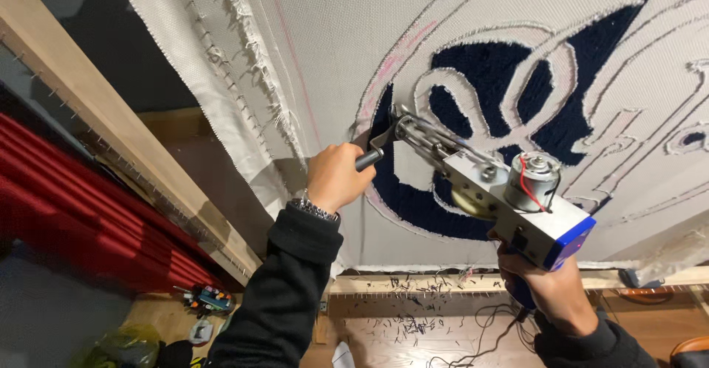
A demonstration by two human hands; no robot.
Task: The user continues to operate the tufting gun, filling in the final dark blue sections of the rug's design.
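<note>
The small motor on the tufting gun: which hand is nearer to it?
Right. The right hand holds the rear handle just below the motor; the left hand holds the front handle, far to the motor's left.

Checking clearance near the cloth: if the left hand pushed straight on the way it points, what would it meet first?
Most likely the stretched cloth: the left hand grips the tool's front handle right before it, though depth is unclear.
</note>
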